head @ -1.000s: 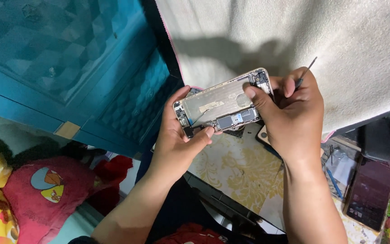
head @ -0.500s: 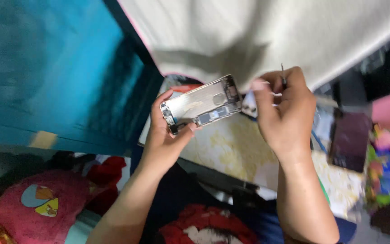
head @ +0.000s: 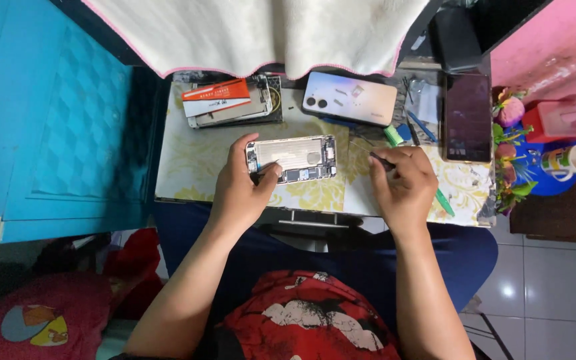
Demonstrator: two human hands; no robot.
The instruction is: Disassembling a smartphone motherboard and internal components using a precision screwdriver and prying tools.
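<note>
I am steadying the opened phone (head: 291, 159) near the desk's (head: 188, 167) front edge, my left hand (head: 241, 187) clasping its left end, thumb on the exposed board. My right hand (head: 401, 183) is pinching a thin tool (head: 383, 160) just beside it. I judge the next move needs the tip brought precisely onto the internals.

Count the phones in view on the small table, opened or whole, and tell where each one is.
3: an opened phone in the left hand; a pale phone face down behind it; a dark phone at right. The stack under the orange card may hide another.
</note>
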